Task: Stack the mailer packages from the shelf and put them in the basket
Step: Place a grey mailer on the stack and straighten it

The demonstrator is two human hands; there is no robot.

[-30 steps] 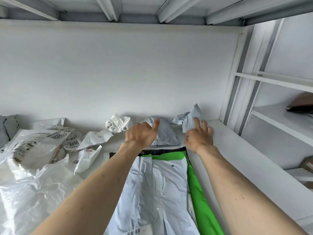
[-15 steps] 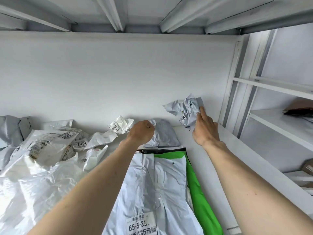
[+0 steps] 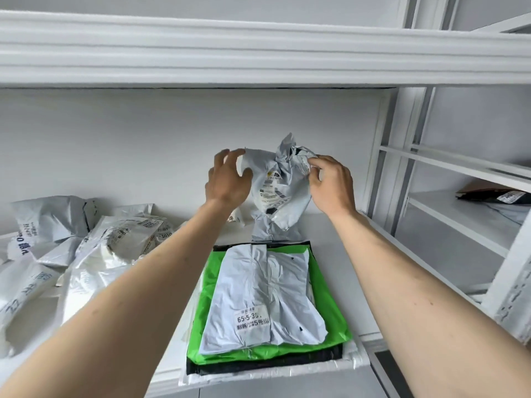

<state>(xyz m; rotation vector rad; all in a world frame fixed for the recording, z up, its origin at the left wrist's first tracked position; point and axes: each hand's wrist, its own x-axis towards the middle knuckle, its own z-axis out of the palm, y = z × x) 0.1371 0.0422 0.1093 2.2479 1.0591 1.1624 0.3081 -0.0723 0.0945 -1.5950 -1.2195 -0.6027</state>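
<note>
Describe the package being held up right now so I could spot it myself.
Find the white shelf with the flat stack topped by a pale mailer on a green mailer. Above its far end, the left hand and right hand hold a crumpled grey mailer, the only one lifted off the shelf.

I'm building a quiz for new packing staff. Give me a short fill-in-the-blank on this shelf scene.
1. The right hand pinches a crumpled ____ mailer held up above the shelf.
2. The left hand reaches for it with fingers ____.
3. On the stack, the labelled grey mailer lies directly on a ____ one.

Missing words: grey; spread; green
</note>
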